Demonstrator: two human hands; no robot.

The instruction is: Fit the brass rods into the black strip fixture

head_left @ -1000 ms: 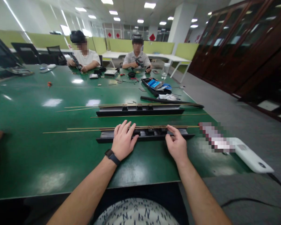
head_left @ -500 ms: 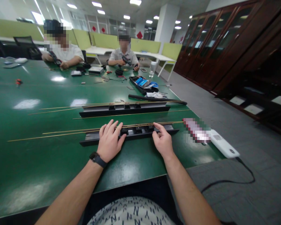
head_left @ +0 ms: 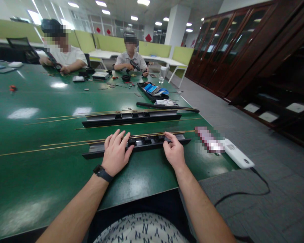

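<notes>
A black channel-shaped bar (head_left: 152, 145) with a grey inner face and dark blocks inside lies nearest me on the table. Several thin brass-coloured rods (head_left: 147, 135) run along its far edge and reach out well past its left end. Spread over the left half of the bar is my left hand (head_left: 117, 152), fingers stretched across the rods and thumb at the near wall. Toward the right end, my right hand (head_left: 174, 151) rests with the index fingertip on the rods, thumb apart and the other fingers curled. I see nothing gripped in either hand.
Behind lies a second black bar (head_left: 131, 119) with rods on it and a loose rod (head_left: 139, 123) in front. A phone (head_left: 209, 140) and white power bank (head_left: 239, 154) sit right. A toolbox (head_left: 153, 92), gloves (head_left: 166, 102) and two seated people are farther back.
The whole view has shifted slightly, so things sit a little farther left. Both hands keep nearly the same places on the near bar and rods.
</notes>
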